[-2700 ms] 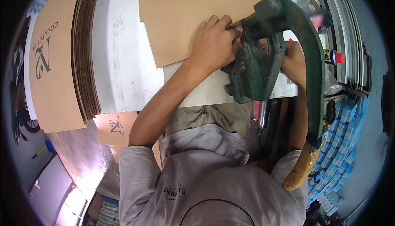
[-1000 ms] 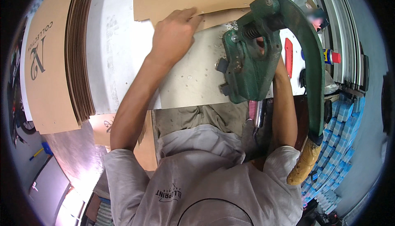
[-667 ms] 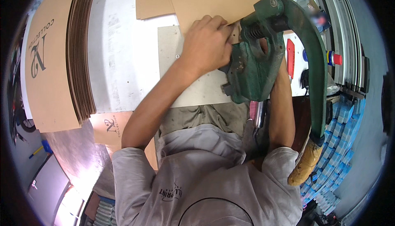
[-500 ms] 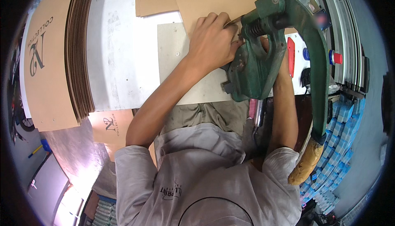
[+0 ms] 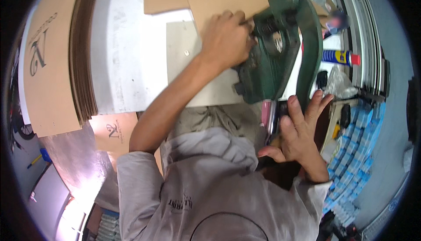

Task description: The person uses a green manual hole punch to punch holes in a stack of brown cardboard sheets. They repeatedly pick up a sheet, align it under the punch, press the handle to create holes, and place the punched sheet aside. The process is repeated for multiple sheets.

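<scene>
A dark green hand-lever press (image 5: pixel 267 61) stands on the table's near edge. My left hand (image 5: pixel 228 39), back up with bent fingers, grips a brown cardboard sheet (image 5: pixel 210 0) with black print close against the press; its fingertips are partly hidden. My right hand (image 5: pixel 302 131) is in front of the press, fingers spread apart, at the lower end of the curved green lever (image 5: pixel 311 48). The lever's grip is hidden behind this hand, so whether the palm touches it I cannot tell. A metal rod (image 5: pixel 272 122) hangs below the press, left of the hand.
A tall stack of printed cardboard (image 5: pixel 52 65) stands at the left. A blue spray can with red cap (image 5: pixel 342 57) and a crumpled plastic bag (image 5: pixel 342 83) lie right of the press. Blue-wrapped packs (image 5: pixel 355 140) are piled at lower right. A metal rail (image 5: pixel 364 35) borders the table.
My right hand has come out from behind the press toward my body, fingers now spread. The lever has swung down and left, its yellow grip no longer showing. My left hand stays nearly in place.
</scene>
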A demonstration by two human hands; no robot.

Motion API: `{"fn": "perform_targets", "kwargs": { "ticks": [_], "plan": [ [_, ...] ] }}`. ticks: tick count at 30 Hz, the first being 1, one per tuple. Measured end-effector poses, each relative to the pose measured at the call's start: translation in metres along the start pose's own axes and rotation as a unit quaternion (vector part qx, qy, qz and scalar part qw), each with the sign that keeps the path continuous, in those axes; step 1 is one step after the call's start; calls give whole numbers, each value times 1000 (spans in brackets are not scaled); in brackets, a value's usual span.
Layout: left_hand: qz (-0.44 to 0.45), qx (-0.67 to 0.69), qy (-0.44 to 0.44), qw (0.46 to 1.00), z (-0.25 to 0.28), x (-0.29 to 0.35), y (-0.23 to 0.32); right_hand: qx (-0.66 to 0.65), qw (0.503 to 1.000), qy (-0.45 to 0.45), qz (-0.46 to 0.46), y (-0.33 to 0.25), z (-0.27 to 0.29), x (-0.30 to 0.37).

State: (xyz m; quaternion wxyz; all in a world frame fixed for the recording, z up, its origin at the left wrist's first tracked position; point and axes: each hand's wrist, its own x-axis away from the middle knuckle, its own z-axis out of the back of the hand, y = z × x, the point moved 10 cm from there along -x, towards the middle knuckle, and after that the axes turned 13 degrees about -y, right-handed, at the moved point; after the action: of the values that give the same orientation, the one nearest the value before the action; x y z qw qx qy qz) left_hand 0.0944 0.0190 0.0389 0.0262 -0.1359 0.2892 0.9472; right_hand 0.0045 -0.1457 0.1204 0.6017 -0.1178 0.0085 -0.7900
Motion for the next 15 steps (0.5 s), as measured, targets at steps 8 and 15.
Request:
{"fn": "perform_targets", "kwargs": {
  "ticks": [8, 15],
  "plan": [
    [0, -133, -40, 990, 16, 1, -30, -441, 840, 316, 10, 72, 93, 35],
    [92, 85, 462, 878, 198, 92, -120, -297, 914, 172, -218, 177, -83, -8]
  ]
}}
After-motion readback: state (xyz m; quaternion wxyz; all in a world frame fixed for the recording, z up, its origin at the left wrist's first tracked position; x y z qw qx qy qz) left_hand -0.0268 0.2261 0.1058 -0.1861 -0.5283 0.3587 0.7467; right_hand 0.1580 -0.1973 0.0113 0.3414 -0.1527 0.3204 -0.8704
